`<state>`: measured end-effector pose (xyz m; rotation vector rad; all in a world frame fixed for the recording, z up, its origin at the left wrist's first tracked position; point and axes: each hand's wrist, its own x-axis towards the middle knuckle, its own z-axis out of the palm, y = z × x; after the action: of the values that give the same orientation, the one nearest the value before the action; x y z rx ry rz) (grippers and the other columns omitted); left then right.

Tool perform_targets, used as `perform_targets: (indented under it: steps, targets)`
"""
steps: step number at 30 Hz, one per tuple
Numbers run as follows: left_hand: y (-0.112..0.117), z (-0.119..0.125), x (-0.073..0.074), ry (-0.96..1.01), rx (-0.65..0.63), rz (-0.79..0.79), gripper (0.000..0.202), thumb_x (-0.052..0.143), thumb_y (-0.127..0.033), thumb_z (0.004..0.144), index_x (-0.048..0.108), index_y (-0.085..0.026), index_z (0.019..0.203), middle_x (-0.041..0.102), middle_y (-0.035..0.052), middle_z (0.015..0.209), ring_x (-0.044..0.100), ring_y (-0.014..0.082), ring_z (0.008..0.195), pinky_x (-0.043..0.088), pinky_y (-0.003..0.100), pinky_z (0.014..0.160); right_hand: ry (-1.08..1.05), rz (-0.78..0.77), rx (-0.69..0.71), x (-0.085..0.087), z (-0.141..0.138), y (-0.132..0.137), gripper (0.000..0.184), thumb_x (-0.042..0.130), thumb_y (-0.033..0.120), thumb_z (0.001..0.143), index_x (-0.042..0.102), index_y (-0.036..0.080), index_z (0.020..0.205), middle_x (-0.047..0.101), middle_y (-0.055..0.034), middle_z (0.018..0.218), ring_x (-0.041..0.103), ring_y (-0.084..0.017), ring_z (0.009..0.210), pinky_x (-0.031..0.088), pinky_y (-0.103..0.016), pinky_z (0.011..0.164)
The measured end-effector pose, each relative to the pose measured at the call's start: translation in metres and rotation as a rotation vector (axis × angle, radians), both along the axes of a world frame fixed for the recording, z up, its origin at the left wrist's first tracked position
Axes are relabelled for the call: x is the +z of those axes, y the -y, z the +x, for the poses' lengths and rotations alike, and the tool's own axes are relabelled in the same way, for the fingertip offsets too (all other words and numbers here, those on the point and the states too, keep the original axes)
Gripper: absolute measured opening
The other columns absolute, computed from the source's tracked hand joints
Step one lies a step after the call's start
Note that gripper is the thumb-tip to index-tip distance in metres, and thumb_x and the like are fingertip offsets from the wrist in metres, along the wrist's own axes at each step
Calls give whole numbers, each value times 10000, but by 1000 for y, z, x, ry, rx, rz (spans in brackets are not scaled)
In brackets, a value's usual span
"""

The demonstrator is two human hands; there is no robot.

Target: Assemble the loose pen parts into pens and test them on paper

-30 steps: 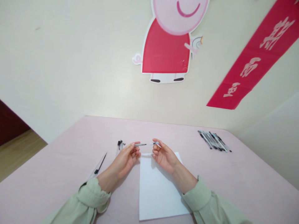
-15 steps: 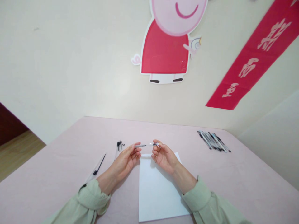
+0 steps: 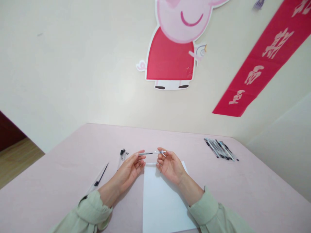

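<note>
A slim pen [image 3: 147, 153] with a clear barrel and a dark core lies level between my hands, just above the top edge of the white paper [image 3: 165, 197]. My left hand [image 3: 130, 170] is closed in a pinch on its left end. The fingertips of my right hand [image 3: 171, 166] pinch the other end, a clear piece with a dark and silvery tip. Whether that end is a separate part or joined to the barrel, I cannot tell. Left of my left hand are small black and clear pen parts [image 3: 123, 152].
Beyond my left forearm lie a black-tipped refill and clear tubes [image 3: 99, 178], partly covered by the sleeve. A bundle of several pens [image 3: 221, 149] rests at the back right of the pink-covered table [image 3: 243, 194]. The wall [image 3: 109, 97] rises behind the table.
The camera view has tilted slightly upward, so everything sits a little lower. Both hands keep their pinch on the pen with almost no visible movement.
</note>
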<state>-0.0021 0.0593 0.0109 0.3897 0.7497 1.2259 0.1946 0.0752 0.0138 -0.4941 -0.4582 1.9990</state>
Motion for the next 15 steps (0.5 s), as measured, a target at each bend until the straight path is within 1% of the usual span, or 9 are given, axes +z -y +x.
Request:
perform_targets:
  steps: [6, 10, 15]
  targets:
    - [-1, 0, 2, -24, 2, 12, 247, 532, -42, 886, 652, -116, 1089, 711, 96, 881, 666, 112, 687, 586, 219, 683, 15, -7, -28, -3, 0, -2, 260, 551, 242, 818, 655, 148, 1038, 667, -1, 711, 597, -101, 578, 523, -238, 603]
    - [-2, 1, 2, -17, 2, 16, 254, 510, -68, 907, 638, -123, 1119, 713, 104, 884, 674, 120, 689, 590, 232, 682, 22, 3, -33, -6, 0, -2, 258, 558, 244, 817, 654, 152, 1038, 666, -1, 715, 597, -100, 580, 520, -234, 599]
    - [-1, 1, 1, -9, 17, 6, 252, 505, -90, 921, 636, -123, 1134, 717, 101, 883, 675, 110, 679, 591, 224, 687, 13, 1, -30, -8, 1, -3, 265, 568, 231, 812, 648, 147, 1050, 663, -4, 720, 595, -97, 578, 520, -234, 605]
